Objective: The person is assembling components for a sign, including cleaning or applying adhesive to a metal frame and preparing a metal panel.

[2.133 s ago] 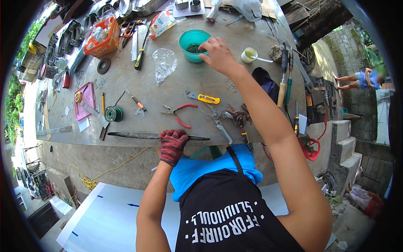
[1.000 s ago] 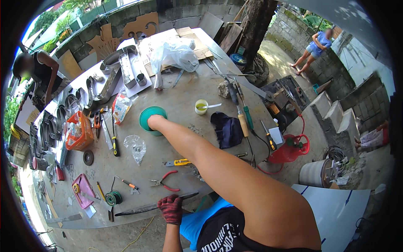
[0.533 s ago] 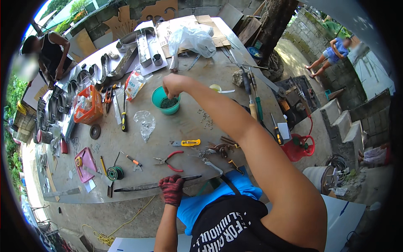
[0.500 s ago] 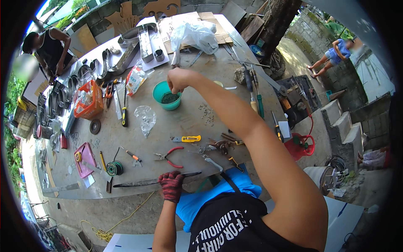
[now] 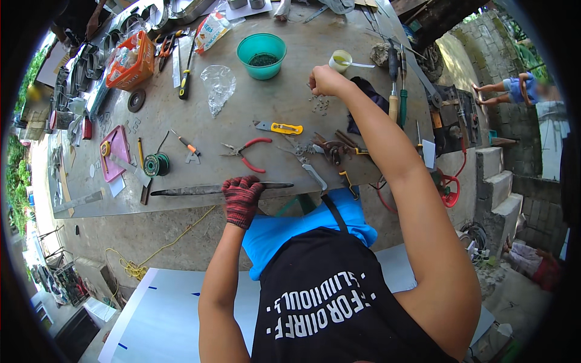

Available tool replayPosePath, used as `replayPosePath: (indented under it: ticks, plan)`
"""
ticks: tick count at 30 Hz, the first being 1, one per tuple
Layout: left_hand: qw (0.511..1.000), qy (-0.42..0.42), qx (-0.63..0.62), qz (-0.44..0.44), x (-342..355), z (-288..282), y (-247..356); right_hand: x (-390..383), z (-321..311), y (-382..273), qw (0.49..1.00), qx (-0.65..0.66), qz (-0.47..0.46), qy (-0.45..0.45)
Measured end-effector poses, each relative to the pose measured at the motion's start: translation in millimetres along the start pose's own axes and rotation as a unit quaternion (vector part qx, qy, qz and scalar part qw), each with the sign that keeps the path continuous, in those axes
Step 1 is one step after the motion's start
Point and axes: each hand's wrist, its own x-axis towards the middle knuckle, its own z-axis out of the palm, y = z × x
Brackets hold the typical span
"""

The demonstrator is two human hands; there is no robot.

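My left hand (image 5: 242, 201), in a red-and-black knit glove, is closed round a long, dark strip (image 5: 187, 190) with tapered ends, along the table's near edge. Bare and with curled fingers, my right hand (image 5: 328, 81) hovers over a scatter of small bits (image 5: 320, 105); what its fingers hold, if anything, is hidden. Just beyond it stands a small white cup (image 5: 340, 60) of yellowish stuff, a pale stick-like handle across it. To its left is a green bowl (image 5: 261, 56) with dark grains at the bottom. A dark cloth (image 5: 370, 95) lies behind my right wrist.
On the metal table (image 5: 200, 145) lie red-handled pliers (image 5: 249, 155), a yellow utility knife (image 5: 284, 128), a wire spool (image 5: 156, 164), a pink tray (image 5: 115, 154) and an orange basket (image 5: 131, 60). Screwdrivers stand at right. Other people are at the far left and right.
My right hand has left the green bowl and moved right and nearer, to the small bits. The view has tipped down; my left hand still grips the dark strip.
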Motion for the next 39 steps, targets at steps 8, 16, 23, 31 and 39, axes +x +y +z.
replayPosePath:
  ticks: [8, 16, 23, 31, 39]
  plan:
    - [1.0, -0.004, 0.004, 0.003, 1.1, -1.0, -0.3, 3.9, 10.1, 9.5, 0.999, 0.027, 0.034, 0.016]
    - [1.0, -0.011, 0.003, 0.004, 2.4, -3.6, -0.7, -14.0, 3.2, 23.1, 0.994, 0.011, 0.011, 0.108]
    - [1.0, -0.006, 0.003, 0.008, 1.4, -2.4, -1.2, -42.3, 36.4, 17.9, 0.991, -0.101, 0.013, 0.084]
    - [1.0, 0.008, 0.007, 0.013, 4.2, 0.5, -2.2, -54.4, 35.9, 24.0, 0.989, -0.051, 0.037, 0.132]
    - [1.0, -0.024, 0.002, -0.003, 1.5, -3.6, -0.6, -60.1, 53.9, 19.6, 0.99, -0.075, 0.017, 0.12]
